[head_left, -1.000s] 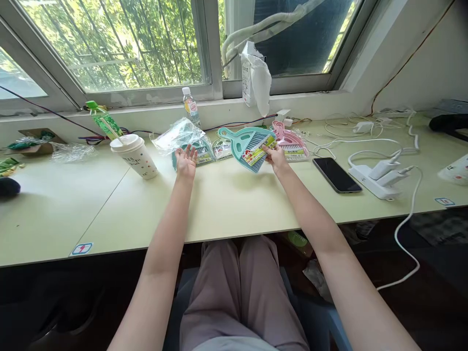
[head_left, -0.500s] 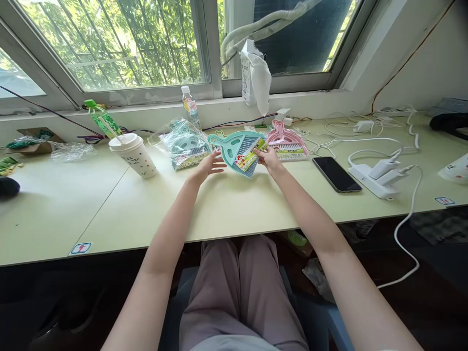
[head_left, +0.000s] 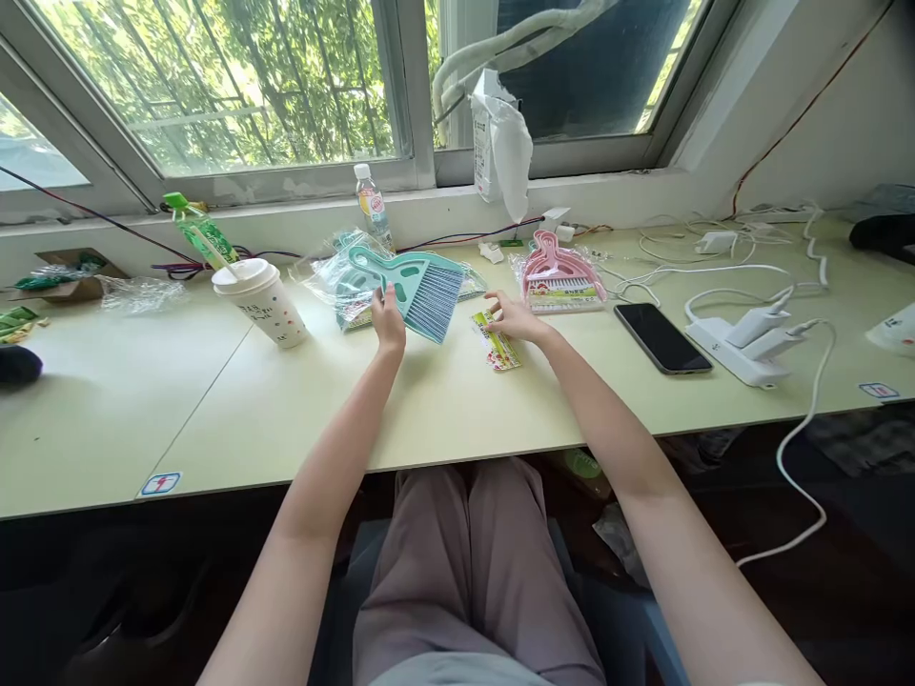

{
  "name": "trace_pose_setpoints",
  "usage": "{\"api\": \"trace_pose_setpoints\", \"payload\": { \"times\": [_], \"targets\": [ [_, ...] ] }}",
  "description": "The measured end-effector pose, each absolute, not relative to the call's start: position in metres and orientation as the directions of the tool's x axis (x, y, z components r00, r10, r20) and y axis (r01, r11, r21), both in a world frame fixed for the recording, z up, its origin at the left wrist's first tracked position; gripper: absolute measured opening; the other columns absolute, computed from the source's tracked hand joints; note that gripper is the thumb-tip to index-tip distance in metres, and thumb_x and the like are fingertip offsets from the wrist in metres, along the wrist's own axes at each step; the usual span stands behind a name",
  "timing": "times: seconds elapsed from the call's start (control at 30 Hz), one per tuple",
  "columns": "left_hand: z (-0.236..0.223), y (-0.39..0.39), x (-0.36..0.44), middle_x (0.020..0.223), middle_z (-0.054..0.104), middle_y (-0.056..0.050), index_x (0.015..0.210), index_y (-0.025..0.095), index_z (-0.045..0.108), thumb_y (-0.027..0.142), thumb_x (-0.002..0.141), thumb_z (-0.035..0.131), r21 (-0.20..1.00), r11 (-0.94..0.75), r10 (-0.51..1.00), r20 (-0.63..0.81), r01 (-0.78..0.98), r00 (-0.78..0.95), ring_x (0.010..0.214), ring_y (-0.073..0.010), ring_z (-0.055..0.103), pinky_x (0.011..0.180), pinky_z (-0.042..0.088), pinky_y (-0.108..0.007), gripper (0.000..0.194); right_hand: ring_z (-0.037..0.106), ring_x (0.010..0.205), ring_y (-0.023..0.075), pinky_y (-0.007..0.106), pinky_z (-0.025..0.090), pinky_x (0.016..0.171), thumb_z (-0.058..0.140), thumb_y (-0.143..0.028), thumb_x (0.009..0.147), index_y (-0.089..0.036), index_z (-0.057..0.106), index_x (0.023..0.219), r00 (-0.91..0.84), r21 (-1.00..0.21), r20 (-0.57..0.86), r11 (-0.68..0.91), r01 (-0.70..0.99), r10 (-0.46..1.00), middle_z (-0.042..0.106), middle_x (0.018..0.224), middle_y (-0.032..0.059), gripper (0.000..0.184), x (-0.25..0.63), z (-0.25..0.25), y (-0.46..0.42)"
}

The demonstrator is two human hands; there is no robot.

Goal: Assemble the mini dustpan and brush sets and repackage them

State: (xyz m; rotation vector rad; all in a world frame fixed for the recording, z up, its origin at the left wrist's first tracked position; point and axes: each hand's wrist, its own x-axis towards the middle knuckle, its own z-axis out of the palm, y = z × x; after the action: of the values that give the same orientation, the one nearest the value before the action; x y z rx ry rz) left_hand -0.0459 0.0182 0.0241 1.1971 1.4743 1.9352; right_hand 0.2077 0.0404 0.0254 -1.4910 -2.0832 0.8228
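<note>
My left hand (head_left: 389, 322) is closed on the handle of a teal dustpan and brush set (head_left: 421, 286), raised above the table with its bristles toward the right. My right hand (head_left: 516, 316) has its fingertips at the upper part of a yellow printed label card (head_left: 498, 345), which slants down below them. Behind the held set, more teal dustpan sets (head_left: 352, 307) lie in clear plastic wrap, partly hidden. Beyond my right hand lies a pink dustpan and brush set (head_left: 561, 276) with a similar label.
On the left stand a white lidded cup (head_left: 261, 303) and a green-capped bottle (head_left: 200, 229). A clear bottle (head_left: 375, 208) is near the window sill. On the right lie a black phone (head_left: 661, 338) and a white power strip (head_left: 736, 351) with loose cables.
The label card has come off the teal set and is now at my right hand, lower on the right. My left hand has taken the handle and moved the set left.
</note>
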Motion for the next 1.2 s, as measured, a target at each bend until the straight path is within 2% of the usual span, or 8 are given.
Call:
{"api": "trace_pose_setpoints", "payload": {
  "times": [0.13, 0.23, 0.33, 0.53, 0.83, 0.93, 1.03, 1.2],
  "targets": [
    [0.032, 0.008, -0.041, 0.096, 0.065, -0.006, 0.099, 0.021, 0.061, 0.041, 0.098, 0.045, 0.919, -0.302, 0.692, 0.394, 0.253, -0.605, 0.095, -0.0185, 0.062, 0.088, 0.044, -0.029, 0.026, 0.061, 0.112, 0.0277, 0.043, 0.049, 0.095, 0.064, -0.020, 0.085, -0.020, 0.053, 0.124, -0.212, -0.489, 0.285, 0.331, 0.807, 0.935, 0.060, 0.127, 0.0131, 0.041, 0.200, 0.024, 0.038],
    [0.041, -0.008, -0.025, 0.076, 0.062, -0.002, 0.102, 0.020, 0.063, 0.040, 0.096, 0.049, 0.871, -0.257, 0.694, 0.468, 0.418, -0.547, 0.073, -0.0169, 0.060, 0.072, 0.042, -0.028, 0.025, 0.063, 0.097, 0.0230, 0.037, 0.049, 0.085, 0.053, -0.029, 0.094, -0.020, 0.056, 0.114, -0.126, -0.538, 0.475, 0.401, 0.742, 0.871, 0.061, 0.120, 0.0112, 0.023, 0.191, 0.030, 0.032],
    [0.046, -0.029, -0.003, 0.069, 0.060, 0.000, 0.109, 0.023, 0.064, 0.041, 0.093, 0.055, 0.757, -0.254, 0.724, 0.562, 0.602, -0.401, 0.064, -0.0162, 0.056, 0.066, 0.038, -0.028, 0.025, 0.062, 0.087, 0.0194, 0.032, 0.049, 0.078, 0.050, -0.042, 0.097, -0.022, 0.057, 0.115, -0.239, -0.539, 0.576, 0.583, 0.607, 0.782, 0.062, 0.115, 0.0082, 0.028, 0.179, 0.039, 0.019],
    [0.051, -0.058, 0.021, 0.080, 0.063, -0.002, 0.126, 0.025, 0.061, 0.041, 0.092, 0.058, 0.621, -0.305, 0.809, 0.569, 0.722, -0.149, 0.076, -0.0194, 0.061, 0.070, 0.037, -0.027, 0.037, 0.058, 0.091, 0.0221, 0.032, 0.048, 0.078, 0.059, -0.051, 0.089, -0.025, 0.063, 0.100, -0.220, -0.592, 0.577, 0.589, 0.551, 0.786, 0.059, 0.105, 0.0067, 0.029, 0.162, 0.051, -0.004],
    [0.049, -0.052, 0.019, 0.073, 0.060, 0.000, 0.124, 0.026, 0.064, 0.050, 0.098, 0.044, 0.675, -0.328, 0.837, 0.532, 0.661, -0.128, 0.067, -0.0159, 0.056, 0.069, 0.035, -0.026, 0.041, 0.049, 0.079, 0.0183, 0.032, 0.043, 0.072, 0.067, -0.065, 0.074, -0.022, 0.058, 0.076, -0.184, -0.745, 0.553, 0.581, 0.328, 0.813, 0.051, 0.083, 0.0031, 0.044, 0.170, 0.055, 0.007],
    [0.048, -0.042, 0.009, 0.073, 0.060, -0.002, 0.117, 0.023, 0.067, 0.050, 0.098, 0.044, 0.715, -0.283, 0.824, 0.523, 0.640, -0.220, 0.072, -0.0182, 0.058, 0.071, 0.037, -0.027, 0.040, 0.050, 0.079, 0.0185, 0.032, 0.044, 0.071, 0.061, -0.070, 0.076, -0.023, 0.057, 0.077, -0.176, -0.829, 0.496, 0.524, 0.197, 0.850, 0.049, 0.081, 0.0028, 0.047, 0.171, 0.055, 0.005],
    [0.050, -0.022, -0.018, 0.073, 0.058, -0.004, 0.097, 0.019, 0.068, 0.047, 0.101, 0.035, 0.784, -0.207, 0.724, 0.525, 0.585, -0.447, 0.079, -0.0205, 0.059, 0.075, 0.041, -0.029, 0.043, 0.054, 0.081, 0.0199, 0.033, 0.047, 0.071, 0.048, -0.073, 0.084, -0.026, 0.058, 0.088, -0.118, -0.893, 0.429, 0.440, 0.090, 0.895, 0.052, 0.083, 0.0035, 0.048, 0.177, 0.063, 0.003],
    [0.053, 0.008, -0.066, 0.063, 0.050, -0.002, 0.076, 0.021, 0.060, 0.042, 0.099, 0.037, 0.883, -0.105, 0.702, 0.392, 0.458, -0.595, 0.072, -0.0184, 0.056, 0.070, 0.045, -0.029, 0.038, 0.060, 0.084, 0.0194, 0.031, 0.049, 0.071, 0.041, -0.067, 0.092, -0.026, 0.063, 0.099, -0.045, -0.855, 0.458, 0.454, 0.253, 0.888, 0.060, 0.089, 0.0050, 0.047, 0.210, 0.085, 0.009]
  ]
}}
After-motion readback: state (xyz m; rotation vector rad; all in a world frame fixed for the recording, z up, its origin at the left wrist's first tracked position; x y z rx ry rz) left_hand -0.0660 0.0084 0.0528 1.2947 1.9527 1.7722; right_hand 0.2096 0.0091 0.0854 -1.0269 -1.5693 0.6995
